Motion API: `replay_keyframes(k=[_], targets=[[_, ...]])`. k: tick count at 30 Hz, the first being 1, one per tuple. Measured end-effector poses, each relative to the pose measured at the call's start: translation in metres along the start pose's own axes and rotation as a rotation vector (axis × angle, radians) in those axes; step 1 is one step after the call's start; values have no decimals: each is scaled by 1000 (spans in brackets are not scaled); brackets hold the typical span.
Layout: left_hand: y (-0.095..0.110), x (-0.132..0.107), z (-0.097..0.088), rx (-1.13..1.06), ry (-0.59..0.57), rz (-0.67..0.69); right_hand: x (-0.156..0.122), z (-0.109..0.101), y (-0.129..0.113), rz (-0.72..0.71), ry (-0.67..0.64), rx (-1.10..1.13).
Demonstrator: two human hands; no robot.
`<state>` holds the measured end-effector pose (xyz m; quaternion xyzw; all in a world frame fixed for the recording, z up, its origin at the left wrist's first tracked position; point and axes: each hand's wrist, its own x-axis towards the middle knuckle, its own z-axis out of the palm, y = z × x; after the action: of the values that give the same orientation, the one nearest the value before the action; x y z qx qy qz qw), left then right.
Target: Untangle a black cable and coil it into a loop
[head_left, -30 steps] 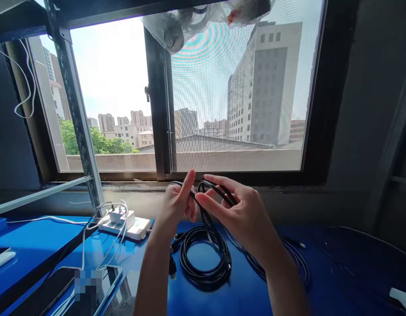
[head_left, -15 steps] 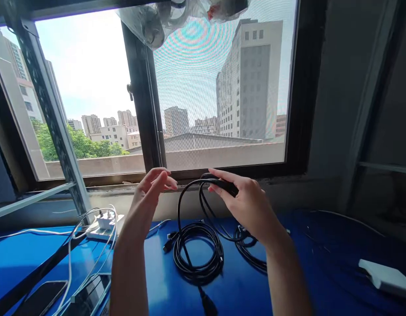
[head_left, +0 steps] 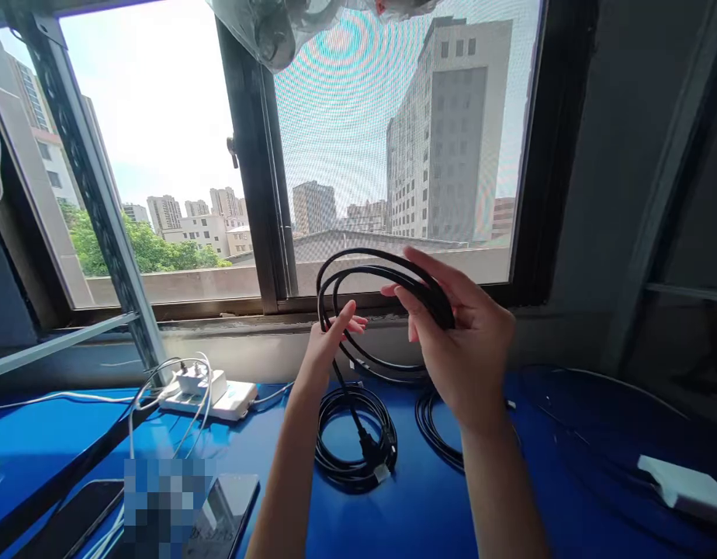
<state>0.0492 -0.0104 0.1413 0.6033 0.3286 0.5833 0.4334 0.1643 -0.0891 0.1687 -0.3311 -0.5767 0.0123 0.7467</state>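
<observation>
Right hand (head_left: 469,349) first, in the head view: thumb and fingers pinch a bundle of black cable (head_left: 437,303), with the loops arching up to the left, in front of the window. Left hand (head_left: 323,349) stands at the far side of those loops, thumb and fingers stretched out and strands crossing at the crook of the thumb; whether it presses on them I can't make out.

Half a second ago the left hand was apart from the cable; now it is back at the strands. The right hand and the loops sit higher, and the plug (head_left: 368,448), which dangled nearer the viewer, is drawn up over a coil (head_left: 347,479) on the desk (head_left: 382,524) (touching it or just above, hard to say). That suggests more of the length is gathered into the loops, leaving a shorter loose end.

A second coil (head_left: 434,435) lies on the desk, partly behind the right forearm.

As for containers, a clear plastic bag (head_left: 274,39) hangs at the top edge, with rounded greyish contents too blurred to name. A power strip (head_left: 236,400) at left carries a white charger (head_left: 204,382).
</observation>
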Motion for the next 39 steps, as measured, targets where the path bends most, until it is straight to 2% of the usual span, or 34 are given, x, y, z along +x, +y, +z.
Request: replay_keyframes(k=[3, 6, 10, 12, 14, 17, 20, 26, 31, 36, 39], targets=[[10, -1, -6, -201, -2, -56, 2, 5, 6, 38, 18, 55], [21, -3, -16, -292, 82, -79, 6, 4, 19, 98, -61, -39], [32, -9, -26, -182, 335, 67, 10, 0, 31, 149, -195, -255], [37, -13, -27, -67, 486, 138, 9, 2, 31, 137, -219, -282], [41, -18, -23, 12, 559, 181, 7, 6, 28, 124, -241, -243], [44, -23, -14, -9, 544, 219, 3, 12, 20, 173, -328, -50], [43, -24, -7, -92, 487, 208, 3, 8, 15, 252, -386, 162], [40, -19, -4, -270, 324, 32, 7, -12, 7, 325, -618, 360], [43, -21, 1, -385, 250, -30, 5, -15, 1, 281, -519, 307], [45, -26, 8, -461, 334, -22, 7, -21, 4, 249, -310, 160], [46, -29, 11, -482, 322, 1, 8, -22, 5, 241, -246, 153]])
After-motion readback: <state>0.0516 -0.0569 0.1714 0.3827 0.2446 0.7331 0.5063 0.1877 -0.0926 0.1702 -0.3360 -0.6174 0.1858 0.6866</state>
